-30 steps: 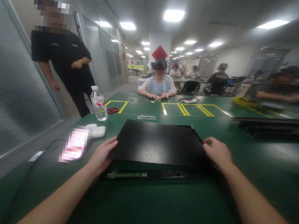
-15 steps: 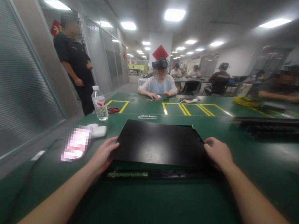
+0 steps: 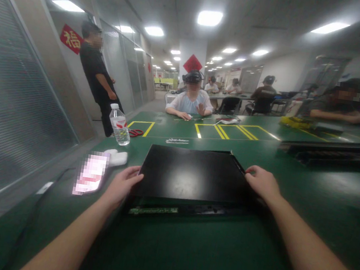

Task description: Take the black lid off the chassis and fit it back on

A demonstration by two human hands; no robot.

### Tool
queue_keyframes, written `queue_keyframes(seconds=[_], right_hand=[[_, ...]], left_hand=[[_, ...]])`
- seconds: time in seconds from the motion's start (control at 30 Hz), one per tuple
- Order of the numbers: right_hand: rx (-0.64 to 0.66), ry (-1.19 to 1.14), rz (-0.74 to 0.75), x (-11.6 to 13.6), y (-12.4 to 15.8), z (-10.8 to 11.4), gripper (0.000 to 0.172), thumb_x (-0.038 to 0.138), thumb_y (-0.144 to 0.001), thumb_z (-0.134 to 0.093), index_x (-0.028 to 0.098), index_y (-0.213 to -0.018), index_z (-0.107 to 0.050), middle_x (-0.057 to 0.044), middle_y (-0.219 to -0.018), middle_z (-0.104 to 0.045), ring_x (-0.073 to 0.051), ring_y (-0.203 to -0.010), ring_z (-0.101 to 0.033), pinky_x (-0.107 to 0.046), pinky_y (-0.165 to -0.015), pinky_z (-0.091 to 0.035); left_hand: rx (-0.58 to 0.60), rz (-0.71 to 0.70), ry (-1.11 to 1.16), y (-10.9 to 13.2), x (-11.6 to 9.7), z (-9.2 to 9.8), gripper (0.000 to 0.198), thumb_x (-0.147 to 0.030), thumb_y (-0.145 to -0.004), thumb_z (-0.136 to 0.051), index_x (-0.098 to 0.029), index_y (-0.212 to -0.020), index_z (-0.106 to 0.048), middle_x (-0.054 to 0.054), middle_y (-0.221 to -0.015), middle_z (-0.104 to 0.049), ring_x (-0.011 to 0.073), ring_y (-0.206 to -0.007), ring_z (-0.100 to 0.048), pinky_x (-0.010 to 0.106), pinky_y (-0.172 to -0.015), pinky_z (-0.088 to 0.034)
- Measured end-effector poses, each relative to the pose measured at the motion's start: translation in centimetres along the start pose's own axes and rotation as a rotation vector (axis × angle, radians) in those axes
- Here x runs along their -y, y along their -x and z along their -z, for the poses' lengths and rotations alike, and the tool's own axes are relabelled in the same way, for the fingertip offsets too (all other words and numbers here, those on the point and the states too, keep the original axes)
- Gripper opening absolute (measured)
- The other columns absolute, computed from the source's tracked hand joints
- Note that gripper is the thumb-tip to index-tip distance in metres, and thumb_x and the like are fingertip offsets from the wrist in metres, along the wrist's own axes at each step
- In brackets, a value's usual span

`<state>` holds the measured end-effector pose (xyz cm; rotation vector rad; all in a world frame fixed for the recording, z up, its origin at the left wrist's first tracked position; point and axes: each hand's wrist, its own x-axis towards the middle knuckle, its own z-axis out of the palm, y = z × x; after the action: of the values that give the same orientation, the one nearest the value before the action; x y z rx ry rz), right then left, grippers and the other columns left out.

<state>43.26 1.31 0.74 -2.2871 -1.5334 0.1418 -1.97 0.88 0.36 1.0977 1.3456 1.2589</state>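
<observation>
A flat black screen panel [image 3: 191,174] is held level over the green table in front of me. My left hand [image 3: 123,186] grips its left edge, with the thumb on top and the other fingers partly hidden at the side. At the right edge, my right hand [image 3: 263,182] holds the panel with bent fingers, their tips partly out of sight. Just below the panel's near edge shows a dark frame strip [image 3: 209,210] with a narrow green circuit board [image 3: 153,211] at its left part. Whether the strip is joined to the panel, I cannot tell.
Left of the panel are a water bottle [image 3: 120,125], red-handled scissors [image 3: 135,133], a white case [image 3: 118,158] and a phone [image 3: 91,174]. Thin white pieces [image 3: 177,141] lie beyond it. Dark frames [image 3: 331,152] are at right. A person [image 3: 190,100] sits opposite; another [image 3: 98,70] stands left.
My hands and the panel stay almost where they were; the panel's near edge looks slightly lower. The standing person at left has shifted right, and the person opposite has raised a hand.
</observation>
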Motion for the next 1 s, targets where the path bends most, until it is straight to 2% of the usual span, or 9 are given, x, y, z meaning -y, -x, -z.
queue_keyframes(seconds=[0.23, 0.43, 0.67, 1.0], right_hand=[[-0.032, -0.010, 0.016, -0.6, -0.5, -0.6, 0.031, 0.033, -0.079, -0.052, 0.023, -0.099, -0.074, -0.009, -0.089, -0.073, -0.024, -0.081, -0.066, -0.029, -0.064, -0.044], [-0.039, -0.053, 0.024, -1.0, -1.0, -0.9, 0.029, 0.031, -0.079, -0.054, 0.022, -0.097, -0.074, -0.007, -0.086, -0.074, -0.022, -0.081, -0.067, -0.028, -0.064, -0.044], [-0.018, -0.083, 0.016, -1.2, -1.2, -0.9, 0.030, 0.029, -0.079, -0.054, 0.021, -0.099, -0.075, -0.007, -0.087, -0.075, -0.023, -0.084, -0.066, -0.028, -0.067, -0.045], [-0.013, -0.141, 0.003, -1.3, -1.4, -0.9, 0.029, 0.024, -0.076, -0.056, 0.020, -0.097, -0.075, -0.006, -0.079, -0.073, -0.023, -0.083, -0.067, -0.028, -0.067, -0.046]], left_hand=[[-0.028, -0.095, -0.185, -0.3, 0.8, 0.4, 0.050, -0.034, -0.056, -0.084, -0.015, -0.102, -0.073, 0.017, -0.119, -0.073, 0.0350, -0.118, -0.064, 0.049, -0.105, -0.045], [-0.069, -0.168, -0.443, -0.9, 1.1, 0.7, 0.040, -0.039, -0.057, -0.078, -0.017, -0.091, -0.076, 0.018, -0.137, -0.061, 0.0367, -0.128, -0.056, 0.047, -0.107, -0.044], [-0.008, -0.187, -0.694, -1.3, 1.4, 0.9, 0.047, -0.043, -0.064, -0.068, -0.014, -0.100, -0.076, 0.020, -0.138, -0.058, 0.0364, -0.129, -0.054, 0.046, -0.107, -0.044], [-0.006, -0.203, -0.832, -1.5, 2.0, 0.9, 0.046, -0.044, -0.065, -0.064, -0.015, -0.099, -0.076, 0.018, -0.135, -0.058, 0.0356, -0.125, -0.056, 0.043, -0.107, -0.043]])
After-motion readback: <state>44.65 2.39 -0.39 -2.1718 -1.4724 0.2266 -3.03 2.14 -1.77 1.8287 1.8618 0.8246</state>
